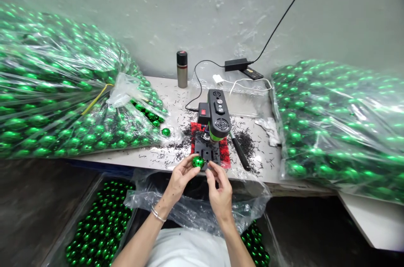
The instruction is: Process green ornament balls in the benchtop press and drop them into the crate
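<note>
My left hand pinches a shiny green bauble between thumb and fingers, above the front end of a small black bench machine's slotted base. Just right of the bauble is my right hand, with thumb and fingertips drawn together. Whatever it may hold is too small to make out. The machine's head, with round vents and a red switch at its side, overhangs the base. A black lever handle slants down on its right. Under the base lies a red mat.
Bulging clear bags of green baubles flank me, left and right. Small black bits litter the white table. Behind stand a bottle and a power adapter. Below, clear plastic hangs beside a bauble-filled bin.
</note>
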The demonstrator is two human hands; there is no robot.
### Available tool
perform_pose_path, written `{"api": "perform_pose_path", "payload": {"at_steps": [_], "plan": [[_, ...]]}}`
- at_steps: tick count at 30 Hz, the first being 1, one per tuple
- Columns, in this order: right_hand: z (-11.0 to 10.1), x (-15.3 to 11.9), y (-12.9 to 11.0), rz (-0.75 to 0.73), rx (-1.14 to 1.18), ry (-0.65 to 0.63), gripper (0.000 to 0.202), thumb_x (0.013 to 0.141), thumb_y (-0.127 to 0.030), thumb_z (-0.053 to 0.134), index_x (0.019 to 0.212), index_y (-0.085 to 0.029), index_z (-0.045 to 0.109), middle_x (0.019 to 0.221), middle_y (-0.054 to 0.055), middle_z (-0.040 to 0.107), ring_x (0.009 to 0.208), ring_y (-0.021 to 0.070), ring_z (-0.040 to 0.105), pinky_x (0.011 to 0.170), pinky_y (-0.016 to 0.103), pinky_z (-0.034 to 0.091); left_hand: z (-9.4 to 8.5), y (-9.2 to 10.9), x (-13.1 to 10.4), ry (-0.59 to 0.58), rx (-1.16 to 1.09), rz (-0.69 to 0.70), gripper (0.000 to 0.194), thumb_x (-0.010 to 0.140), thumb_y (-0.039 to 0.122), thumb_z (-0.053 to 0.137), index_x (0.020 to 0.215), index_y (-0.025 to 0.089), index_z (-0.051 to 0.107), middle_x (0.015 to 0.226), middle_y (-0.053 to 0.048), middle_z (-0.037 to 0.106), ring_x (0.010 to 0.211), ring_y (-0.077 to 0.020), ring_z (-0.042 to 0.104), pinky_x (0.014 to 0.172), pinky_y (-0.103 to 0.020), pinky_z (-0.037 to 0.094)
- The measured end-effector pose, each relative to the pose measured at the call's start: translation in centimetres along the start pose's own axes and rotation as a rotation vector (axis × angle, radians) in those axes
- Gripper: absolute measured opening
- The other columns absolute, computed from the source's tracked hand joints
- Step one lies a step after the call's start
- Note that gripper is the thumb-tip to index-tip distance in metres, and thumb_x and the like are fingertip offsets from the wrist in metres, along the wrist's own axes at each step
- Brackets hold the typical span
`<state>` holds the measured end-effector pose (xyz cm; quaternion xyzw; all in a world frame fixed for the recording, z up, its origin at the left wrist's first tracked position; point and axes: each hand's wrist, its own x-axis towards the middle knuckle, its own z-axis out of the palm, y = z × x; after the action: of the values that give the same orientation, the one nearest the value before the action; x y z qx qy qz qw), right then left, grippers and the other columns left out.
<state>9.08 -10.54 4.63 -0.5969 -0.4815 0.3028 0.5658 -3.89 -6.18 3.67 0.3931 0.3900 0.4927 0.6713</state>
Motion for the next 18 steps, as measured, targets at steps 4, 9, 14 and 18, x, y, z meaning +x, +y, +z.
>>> {"api": "perform_pose_path", "payload": {"at_steps": [4, 9, 14, 18], "plan": [[0.33, 0.11, -0.22, -0.015, 0.001, -0.011, 0.031, 0.09, -0.038, 0.057, 0.112, -0.019, 0.067, 0.112, 0.012, 0.069, 0.092, 0.0182, 0.069, 0.078, 0.03, 0.06, -0.06, 0.08, -0.02, -0.007, 0.012, -0.003, 0.05, 0.072, 0.032, 0.079, 0.118, 0.018, 0.065, 0.116, -0.009, 0.071, 0.11, -0.0241, 0.065, 0.096, -0.035, 0.052], [0.45, 0.0, -0.26, -0.012, 0.004, -0.014, 0.03, 0.09, -0.038, 0.056, 0.111, -0.02, 0.067, 0.11, 0.011, 0.069, 0.091, 0.0179, 0.069, 0.076, 0.029, 0.06, 0.19, 0.31, -0.09, -0.028, 0.051, -0.002, 0.054, 0.07, 0.034, 0.08, 0.12, 0.019, 0.064, 0.119, -0.011, 0.07, 0.111, -0.0251, 0.065, 0.101, -0.039, 0.05], [0.38, -0.09, -0.05, -0.027, -0.009, -0.025, 0.028, 0.091, -0.037, 0.055, 0.11, -0.02, 0.067, 0.11, 0.011, 0.069, 0.098, 0.0191, 0.068, 0.085, 0.032, 0.058, 0.18, 0.4, -0.15, -0.074, 0.058, 0.02, 0.053, 0.072, 0.034, 0.079, 0.12, 0.019, 0.064, 0.122, -0.011, 0.07, 0.113, -0.0257, 0.065, 0.103, -0.04, 0.049], [0.37, -0.11, 0.04, -0.039, -0.021, -0.036, 0.026, 0.092, -0.035, 0.054, 0.109, -0.021, 0.068, 0.108, 0.01, 0.07, 0.101, 0.019, 0.067, 0.089, 0.033, 0.057, 0.03, 0.37, -0.19, -0.07, 0.057, 0.023, 0.052, 0.071, 0.032, 0.079, 0.119, 0.02, 0.066, 0.123, -0.011, 0.069, 0.113, -0.0259, 0.065, 0.103, -0.04, 0.049]]}}
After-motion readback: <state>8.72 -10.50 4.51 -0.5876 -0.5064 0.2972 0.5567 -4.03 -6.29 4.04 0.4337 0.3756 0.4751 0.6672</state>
